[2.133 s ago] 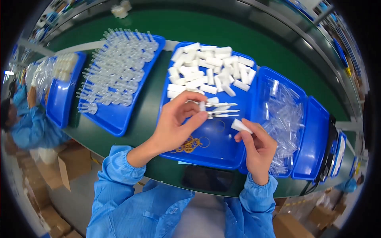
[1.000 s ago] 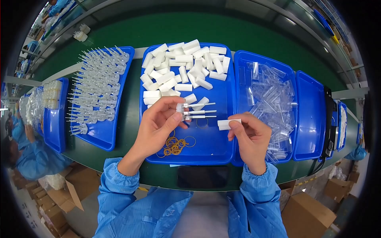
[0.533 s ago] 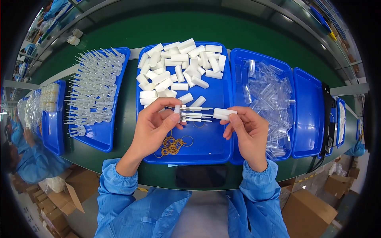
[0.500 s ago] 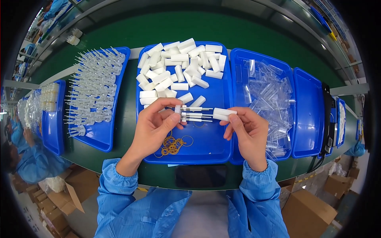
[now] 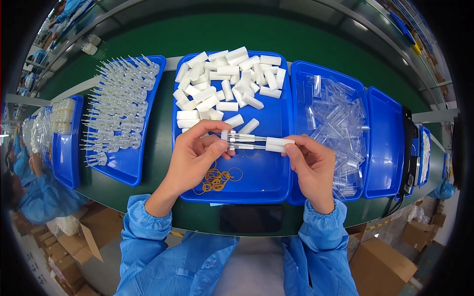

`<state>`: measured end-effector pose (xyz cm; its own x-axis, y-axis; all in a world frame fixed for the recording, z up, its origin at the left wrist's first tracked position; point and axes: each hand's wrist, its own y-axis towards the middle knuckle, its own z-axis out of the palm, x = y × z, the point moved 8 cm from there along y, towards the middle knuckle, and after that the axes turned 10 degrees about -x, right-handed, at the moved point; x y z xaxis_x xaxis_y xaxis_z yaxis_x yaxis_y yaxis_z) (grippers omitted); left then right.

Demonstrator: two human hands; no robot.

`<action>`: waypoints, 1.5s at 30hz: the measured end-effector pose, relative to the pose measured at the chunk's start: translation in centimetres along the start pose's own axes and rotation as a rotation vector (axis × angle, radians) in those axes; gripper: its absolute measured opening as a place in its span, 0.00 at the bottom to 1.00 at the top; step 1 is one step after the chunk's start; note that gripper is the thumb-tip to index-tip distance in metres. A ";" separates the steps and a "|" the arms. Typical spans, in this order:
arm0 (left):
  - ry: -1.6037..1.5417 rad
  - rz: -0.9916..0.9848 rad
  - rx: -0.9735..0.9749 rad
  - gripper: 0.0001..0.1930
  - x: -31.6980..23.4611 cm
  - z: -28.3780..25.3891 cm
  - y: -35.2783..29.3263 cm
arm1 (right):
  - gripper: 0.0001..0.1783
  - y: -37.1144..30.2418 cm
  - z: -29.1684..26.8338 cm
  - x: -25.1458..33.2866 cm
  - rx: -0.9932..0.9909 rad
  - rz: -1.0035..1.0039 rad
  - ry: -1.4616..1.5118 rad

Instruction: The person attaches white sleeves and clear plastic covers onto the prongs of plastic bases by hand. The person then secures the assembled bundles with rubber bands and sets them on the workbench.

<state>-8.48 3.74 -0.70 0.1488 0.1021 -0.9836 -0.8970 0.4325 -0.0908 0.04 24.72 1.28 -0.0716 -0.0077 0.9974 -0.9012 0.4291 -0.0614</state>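
Between the thumb and fingers of my left hand (image 5: 193, 153) is a translucent plastic part with several thin rods (image 5: 248, 138) pointing right. My right hand (image 5: 314, 165) pinches a white foam-like block (image 5: 276, 143) by its right end. The rod tips meet the block's left end; how far they go in is hidden. Both hands are above the near half of the middle blue tray (image 5: 276, 177). A heap of similar white blocks (image 5: 228, 70) fills the tray's far half. Near my left wrist lie tan rubber bands (image 5: 216, 180).
On the left, a blue tray (image 5: 129, 170) carries rows of rodded parts (image 5: 116, 106). Clear plastic tubes (image 5: 338, 133) fill a tray on the right, with another blue tray (image 5: 385, 148) beyond. A dark flat rectangle (image 5: 251, 219) lies at the front edge. A person in blue (image 5: 47, 190) sits far left.
The rods and the white block have come closer together, and the rod tips now reach the block's end. The view has shifted slightly.
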 end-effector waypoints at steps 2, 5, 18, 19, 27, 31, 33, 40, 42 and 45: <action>0.004 0.011 -0.003 0.15 0.0 -0.1 0.0 | 0.09 0.0 -0.1 0.1 -0.010 0.007 -0.005; 0.005 -0.004 -0.003 0.15 0.1 -0.2 0.0 | 0.09 -0.1 -0.2 0.1 -0.017 0.008 0.002; 0.005 -0.027 0.010 0.14 0.5 -0.1 -0.1 | 0.09 -0.1 -0.3 0.0 -0.020 0.012 -0.017; 0.009 -0.030 0.006 0.15 0.5 -0.1 -0.1 | 0.09 -0.1 -0.3 0.0 -0.019 0.012 -0.016; 0.014 -0.043 0.003 0.15 0.5 -0.1 -0.2 | 0.09 -0.2 -0.2 0.0 -0.017 0.008 -0.030; 0.031 -0.048 0.021 0.15 0.7 0.1 -0.2 | 0.09 -0.3 0.2 -0.1 -0.006 -0.002 -0.007; 0.036 -0.056 0.038 0.15 0.7 0.3 -0.3 | 0.09 -0.3 0.5 -0.2 0.011 -0.022 -0.032; -0.018 -0.079 0.068 0.16 1.0 1.3 -0.7 | 0.08 -0.8 1.9 0.7 0.044 -0.135 -0.194; -0.017 -0.094 0.075 0.16 1.2 1.4 -0.8 | 0.09 -1.2 2.5 1.5 0.055 -0.199 -0.254; -0.011 -0.102 0.067 0.16 1.4 1.5 -0.9 | 0.10 -1.7 2.7 1.4 0.001 -0.250 -0.319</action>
<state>-6.80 4.82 -1.71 0.2428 0.0641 -0.9680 -0.8473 0.4998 -0.1795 0.30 21.50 2.70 0.0207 -0.3921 0.9197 -0.9080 0.3777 0.1814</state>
